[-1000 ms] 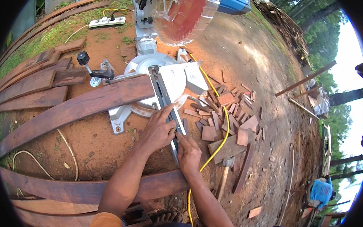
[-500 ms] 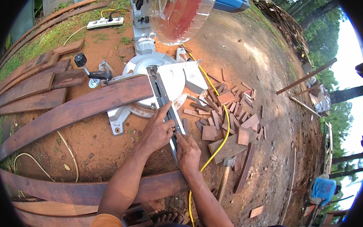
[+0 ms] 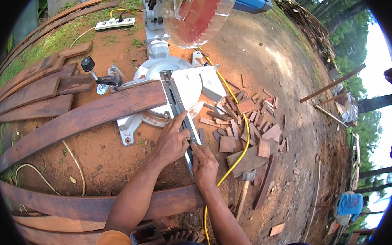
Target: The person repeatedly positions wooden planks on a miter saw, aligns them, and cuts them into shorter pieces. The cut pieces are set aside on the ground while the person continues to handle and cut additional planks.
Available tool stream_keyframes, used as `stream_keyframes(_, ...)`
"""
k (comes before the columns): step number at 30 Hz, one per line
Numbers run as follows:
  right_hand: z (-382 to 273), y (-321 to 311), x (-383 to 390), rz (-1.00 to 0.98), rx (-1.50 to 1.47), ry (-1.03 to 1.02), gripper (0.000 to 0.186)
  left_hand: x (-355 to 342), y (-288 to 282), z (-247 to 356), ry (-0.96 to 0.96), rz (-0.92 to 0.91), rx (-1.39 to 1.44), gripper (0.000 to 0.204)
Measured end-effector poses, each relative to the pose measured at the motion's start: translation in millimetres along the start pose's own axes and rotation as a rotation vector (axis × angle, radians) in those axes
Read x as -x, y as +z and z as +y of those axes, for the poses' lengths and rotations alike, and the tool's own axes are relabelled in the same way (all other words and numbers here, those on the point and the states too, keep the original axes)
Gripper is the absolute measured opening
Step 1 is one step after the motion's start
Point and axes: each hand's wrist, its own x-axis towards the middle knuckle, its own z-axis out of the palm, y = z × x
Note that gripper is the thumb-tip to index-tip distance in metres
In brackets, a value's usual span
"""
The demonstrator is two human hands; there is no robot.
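Note:
A mitre saw [image 3: 162, 69] stands on the ground, its round blade under a clear guard [image 3: 199, 18] raised over the far end of its table. From the turntable a narrow slotted metal arm [image 3: 181, 119] runs toward me. My left hand [image 3: 174, 143] rests on this arm from the left, index finger stretched along it and the other fingers curled. Close against it, my right hand [image 3: 205, 166] is closed at the arm's right edge. Between the fingertips is a small dark part, too small to make out. A reddish-brown plank [image 3: 93, 112] lies across the saw table, ending at the slot.
Wood offcuts [image 3: 249, 119] are heaped right of the saw, with a hammer [image 3: 242, 193] nearby. A yellow cable [image 3: 238, 160] winds past my right forearm. Another plank [image 3: 76, 204] crosses under my arms. Stacked boards [image 3: 30, 93] and a power strip [image 3: 115, 24] lie left; a person [image 3: 350, 204] is far right.
The whole view has shifted very slightly. Both hands keep the same place on the saw's arm, and the plank and blade have not moved.

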Motion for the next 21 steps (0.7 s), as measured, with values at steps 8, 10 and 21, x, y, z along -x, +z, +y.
stream_keyframes(8, 4.6, 0.7, -0.5, 0.001, -0.036, 0.014, 0.035, -1.0, -2.5, 0.4, 0.030, 0.039, 0.025, 0.007)
stream_keyframes(10, 4.2, 0.9, -0.9, 0.010, -0.057, 0.030, 0.035, -1.0, -3.0, 0.2, 0.045, 0.056, 0.001, 0.007)
stream_keyframes(21, 1.9, -2.9, -5.7, -0.031, -0.044, 0.043, 0.031, -0.2, -3.0, -1.1, -0.040, 0.031, -0.024, 0.017)
